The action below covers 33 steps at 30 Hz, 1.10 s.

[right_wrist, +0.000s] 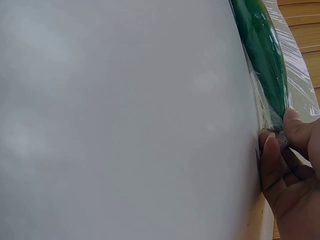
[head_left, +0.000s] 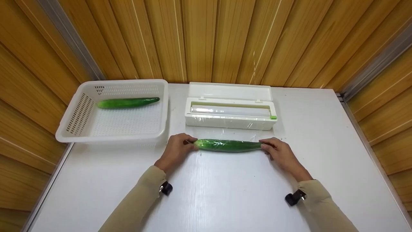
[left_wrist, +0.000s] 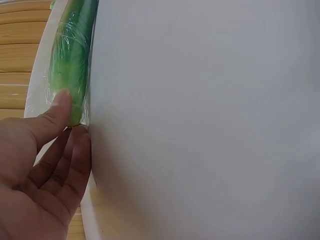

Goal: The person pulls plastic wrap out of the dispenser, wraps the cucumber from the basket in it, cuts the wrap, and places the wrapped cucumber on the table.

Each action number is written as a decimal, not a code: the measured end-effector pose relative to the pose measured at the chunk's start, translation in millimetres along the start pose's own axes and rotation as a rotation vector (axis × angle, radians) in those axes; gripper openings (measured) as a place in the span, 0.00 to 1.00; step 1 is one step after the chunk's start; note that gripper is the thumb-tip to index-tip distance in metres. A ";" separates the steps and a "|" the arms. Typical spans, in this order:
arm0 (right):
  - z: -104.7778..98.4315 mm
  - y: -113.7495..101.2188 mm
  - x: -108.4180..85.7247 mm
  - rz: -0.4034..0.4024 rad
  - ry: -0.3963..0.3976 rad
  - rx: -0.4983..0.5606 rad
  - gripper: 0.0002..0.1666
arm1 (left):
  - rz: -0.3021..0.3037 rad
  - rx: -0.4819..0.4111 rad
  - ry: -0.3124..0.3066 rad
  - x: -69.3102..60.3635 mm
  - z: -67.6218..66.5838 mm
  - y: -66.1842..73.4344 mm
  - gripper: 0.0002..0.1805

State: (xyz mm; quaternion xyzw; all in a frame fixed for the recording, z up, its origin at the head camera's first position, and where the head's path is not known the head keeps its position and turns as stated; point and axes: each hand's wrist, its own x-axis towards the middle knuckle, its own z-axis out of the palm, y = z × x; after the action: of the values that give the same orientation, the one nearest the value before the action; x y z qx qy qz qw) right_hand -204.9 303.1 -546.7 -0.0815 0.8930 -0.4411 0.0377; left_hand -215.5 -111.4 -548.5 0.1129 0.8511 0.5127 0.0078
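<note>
For neat wrapping, the film (right_wrist: pixel 265 97) is best kept smooth and snug around the cucumber (head_left: pixel 228 145), with both ends pinched the same way so that neither side comes loose. A soft pull should be used, since thin film could be torn by a hard one, and the cucumber should be kept level and low. The left end is held by the left hand (head_left: pixel 177 149), with the thumb and bent fingers closed around it. The right tip, with some bunched film, is pinched by the right hand (head_left: pixel 283 154). Neither of the hands is spread wide. The cucumber is held straight between them, on or just over the surface (head_left: pixel 225 193), on the near side of the white box (head_left: pixel 228 123), and the film seems to be stretched back toward that box.
</note>
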 end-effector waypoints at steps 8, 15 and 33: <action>-0.8 3.0 0.4 -0.043 0.001 -0.031 0.19 | 0.022 0.031 0.005 1.3 -0.5 1.9 0.10; -1.4 2.8 3.2 -0.039 0.019 -0.047 0.17 | 0.047 0.073 0.000 3.0 0.4 0.7 0.10; -5.5 5.5 5.6 0.008 -0.015 0.191 0.21 | 0.053 0.130 -0.031 10.1 -0.7 1.1 0.10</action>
State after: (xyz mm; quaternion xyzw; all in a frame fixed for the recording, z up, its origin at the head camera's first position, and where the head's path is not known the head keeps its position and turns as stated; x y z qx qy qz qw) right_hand -211.8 309.7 -547.7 -0.0774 0.8468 -0.5234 0.0538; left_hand -225.2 -109.4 -546.1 0.1436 0.8791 0.4546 -0.0002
